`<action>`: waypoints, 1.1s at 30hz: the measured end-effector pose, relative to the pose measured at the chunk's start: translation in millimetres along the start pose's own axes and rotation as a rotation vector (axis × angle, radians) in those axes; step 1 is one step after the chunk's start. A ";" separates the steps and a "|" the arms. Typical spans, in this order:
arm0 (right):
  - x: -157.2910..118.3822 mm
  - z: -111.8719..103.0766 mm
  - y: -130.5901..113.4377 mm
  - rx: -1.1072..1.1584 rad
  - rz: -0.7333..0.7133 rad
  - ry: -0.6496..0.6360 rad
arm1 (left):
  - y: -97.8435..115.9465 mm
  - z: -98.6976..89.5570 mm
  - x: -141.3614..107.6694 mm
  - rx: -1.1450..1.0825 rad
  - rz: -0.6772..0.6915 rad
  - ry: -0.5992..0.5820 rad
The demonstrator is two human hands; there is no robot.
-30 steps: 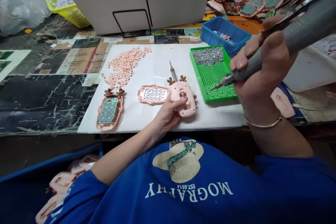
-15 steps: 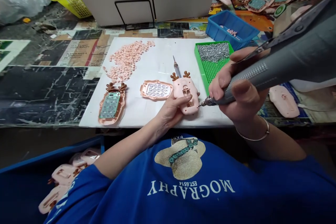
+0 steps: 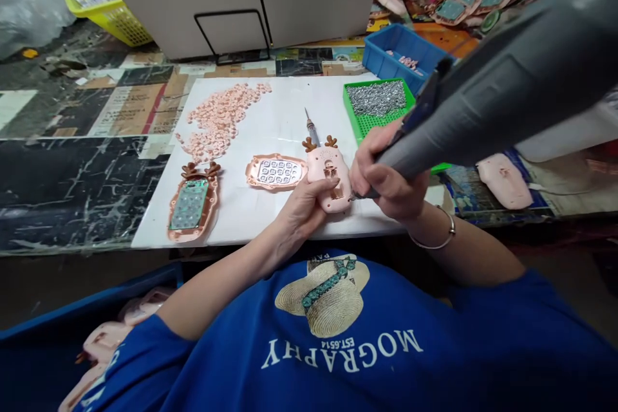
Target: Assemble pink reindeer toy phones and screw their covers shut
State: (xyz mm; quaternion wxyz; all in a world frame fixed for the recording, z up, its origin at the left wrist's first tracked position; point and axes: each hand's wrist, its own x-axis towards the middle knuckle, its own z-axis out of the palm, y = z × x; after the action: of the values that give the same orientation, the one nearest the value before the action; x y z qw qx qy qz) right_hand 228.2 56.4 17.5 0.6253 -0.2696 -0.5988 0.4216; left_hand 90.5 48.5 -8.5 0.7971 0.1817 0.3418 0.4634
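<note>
My left hand [image 3: 309, 206] grips a pink toy phone [image 3: 329, 164] with brown antlers, back side up, thumb across its open battery bay. In my right hand [image 3: 393, 183] is a grey electric screwdriver [image 3: 463, 103], its tip down at the phone's lower right corner, where a screw hole would be hard to make out. Left of the phone lies a pink shell half with a white keypad [image 3: 280, 172]. Farther left is an open shell with a green circuit board [image 3: 189, 205]. A slim screwdriver [image 3: 311, 130] lies behind the phone.
Small pink parts [image 3: 217, 119] are heaped on the white board [image 3: 290, 93]. A green tray [image 3: 357, 121] holds screws, with a blue bin [image 3: 379, 51] behind it. Another pink shell [image 3: 505, 181] lies at right. A blue crate [image 3: 91, 306] with pink shells stands lower left.
The right hand and electric screwdriver have come in closer to the phone, the tool tilting more steeply at its corner. The whole view has shifted slightly. The left hand keeps its hold.
</note>
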 end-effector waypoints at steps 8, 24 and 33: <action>45.6 -48.7 -36.4 -0.012 -0.313 0.130 | 4.3 2.2 -4.3 0.057 -0.030 -0.009; 69.6 -146.7 11.3 -0.477 -0.218 0.517 | 2.0 -2.8 -1.4 0.067 -0.026 -0.095; 66.6 -142.9 11.4 -0.459 -0.202 0.531 | 3.5 -1.0 -3.9 0.017 -0.042 -0.042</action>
State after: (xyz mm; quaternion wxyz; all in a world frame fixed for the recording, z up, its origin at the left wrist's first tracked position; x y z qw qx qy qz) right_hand 360.5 142.7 22.9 0.7209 -0.4424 -0.5180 0.1276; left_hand 86.3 46.9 -5.6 0.8122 0.1907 0.3326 0.4396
